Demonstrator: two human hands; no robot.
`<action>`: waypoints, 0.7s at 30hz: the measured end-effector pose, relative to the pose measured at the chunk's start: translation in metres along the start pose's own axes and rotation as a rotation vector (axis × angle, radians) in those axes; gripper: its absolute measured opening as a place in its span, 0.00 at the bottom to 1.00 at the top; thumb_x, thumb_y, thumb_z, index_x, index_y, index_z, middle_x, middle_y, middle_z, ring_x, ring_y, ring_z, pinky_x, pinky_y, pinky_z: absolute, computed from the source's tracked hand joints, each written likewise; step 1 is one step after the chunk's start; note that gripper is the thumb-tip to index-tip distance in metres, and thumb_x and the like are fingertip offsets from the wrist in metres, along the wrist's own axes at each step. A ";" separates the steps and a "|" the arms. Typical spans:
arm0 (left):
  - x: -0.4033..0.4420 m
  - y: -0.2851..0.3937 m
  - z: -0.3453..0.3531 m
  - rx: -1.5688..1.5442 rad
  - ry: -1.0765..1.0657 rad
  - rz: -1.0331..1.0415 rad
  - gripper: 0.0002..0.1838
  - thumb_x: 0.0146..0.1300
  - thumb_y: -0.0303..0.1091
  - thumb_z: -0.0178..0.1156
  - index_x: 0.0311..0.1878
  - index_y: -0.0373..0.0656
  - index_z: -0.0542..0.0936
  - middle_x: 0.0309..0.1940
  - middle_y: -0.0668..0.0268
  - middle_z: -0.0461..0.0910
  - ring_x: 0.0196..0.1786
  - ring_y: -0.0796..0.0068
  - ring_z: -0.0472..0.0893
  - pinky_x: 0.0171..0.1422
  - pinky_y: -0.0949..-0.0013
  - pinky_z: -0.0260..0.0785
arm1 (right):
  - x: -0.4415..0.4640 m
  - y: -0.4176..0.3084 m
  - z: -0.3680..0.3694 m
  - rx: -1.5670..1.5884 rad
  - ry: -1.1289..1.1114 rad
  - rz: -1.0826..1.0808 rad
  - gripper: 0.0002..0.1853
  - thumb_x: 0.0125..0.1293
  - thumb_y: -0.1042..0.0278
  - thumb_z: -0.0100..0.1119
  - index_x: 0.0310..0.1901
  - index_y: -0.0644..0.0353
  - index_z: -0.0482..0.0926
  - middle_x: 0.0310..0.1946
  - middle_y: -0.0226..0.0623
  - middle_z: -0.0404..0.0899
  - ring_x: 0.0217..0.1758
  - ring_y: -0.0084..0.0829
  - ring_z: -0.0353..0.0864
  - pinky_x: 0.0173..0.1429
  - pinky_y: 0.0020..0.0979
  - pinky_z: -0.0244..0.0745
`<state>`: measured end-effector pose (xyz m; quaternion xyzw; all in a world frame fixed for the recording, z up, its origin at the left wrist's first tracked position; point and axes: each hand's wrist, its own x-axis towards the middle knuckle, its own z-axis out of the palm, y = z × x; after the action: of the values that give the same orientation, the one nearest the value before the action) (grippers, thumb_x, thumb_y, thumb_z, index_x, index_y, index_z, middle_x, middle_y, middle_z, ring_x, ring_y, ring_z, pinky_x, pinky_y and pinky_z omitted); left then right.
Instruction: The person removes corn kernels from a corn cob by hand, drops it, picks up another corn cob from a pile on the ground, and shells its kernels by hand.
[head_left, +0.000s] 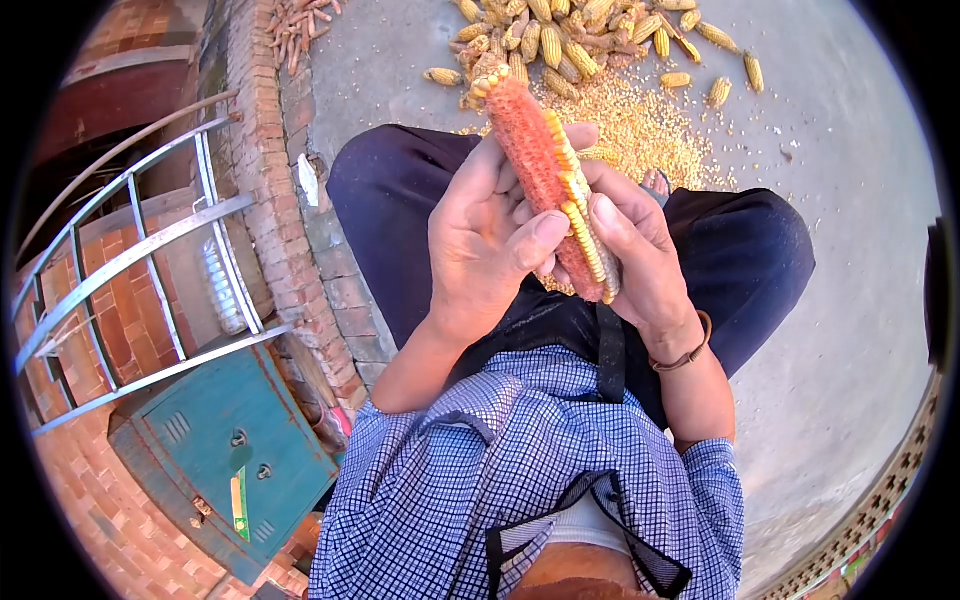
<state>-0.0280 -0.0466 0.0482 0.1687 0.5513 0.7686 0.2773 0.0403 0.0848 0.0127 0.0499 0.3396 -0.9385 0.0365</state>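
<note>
- Corncob (530,140) sits slanted between your two hands, its side facing you mostly bare.
- Your left hand (475,235) grasps it from one side, thumb pressed close to the remaining kernel rows (580,230); your right hand (645,250) grasps the other side, thumb just beside those same rows.
- Shelling seems well along on this ear, though its underside is hidden.
- The next move likely calls for steady support and firm thumb pressure along the rows, with the pile of loose kernels (645,125) lying beyond.
</note>
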 end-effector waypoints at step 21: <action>0.001 -0.040 0.008 0.076 0.115 0.023 0.25 0.79 0.40 0.37 0.69 0.31 0.63 0.61 0.56 0.73 0.59 0.72 0.75 0.66 0.68 0.67 | 0.004 0.020 0.012 -0.168 0.301 -0.199 0.17 0.73 0.69 0.58 0.59 0.67 0.73 0.41 0.27 0.78 0.32 0.10 0.73 0.31 0.14 0.65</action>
<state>-0.0150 -0.0308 0.0132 0.1412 0.5932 0.7587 0.2295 0.0377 0.0619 0.0089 0.1523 0.4217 -0.8878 -0.1037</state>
